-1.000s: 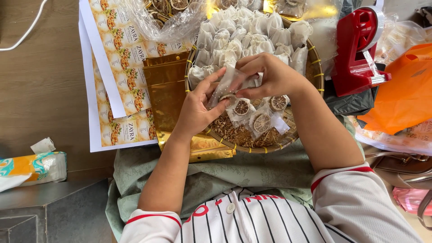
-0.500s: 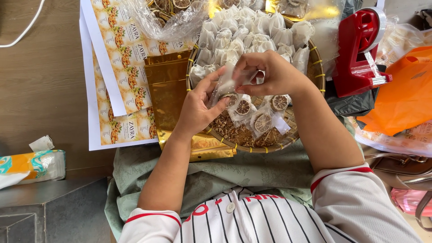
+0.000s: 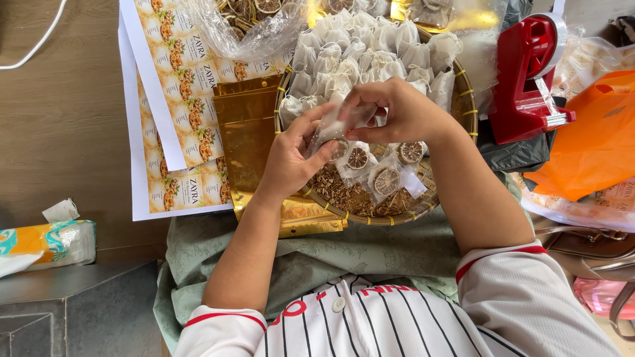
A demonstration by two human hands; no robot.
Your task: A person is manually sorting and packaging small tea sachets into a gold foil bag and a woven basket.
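Note:
Both hands meet over a round woven basket tray (image 3: 463, 99). My left hand (image 3: 294, 155) and my right hand (image 3: 397, 109) pinch a small clear sachet (image 3: 340, 122) between them, above the tray's middle. Under the hands lie small clear packets with dried citrus slices (image 3: 387, 180) and loose brown dried bits (image 3: 344, 195). The far half of the tray is packed with several white filled pouches (image 3: 370, 43).
Gold foil bags (image 3: 248, 125) lie left of the tray beside sheets of printed labels (image 3: 175, 99). A red tape dispenser (image 3: 526, 79) stands right, with an orange plastic bag (image 3: 595, 139) beyond. A tissue pack (image 3: 46, 241) sits far left. A green cloth (image 3: 331, 248) covers my lap.
The hands stay over the tray, working the small sachet; my right hand's fingers have shifted slightly on it. Nothing else has moved.

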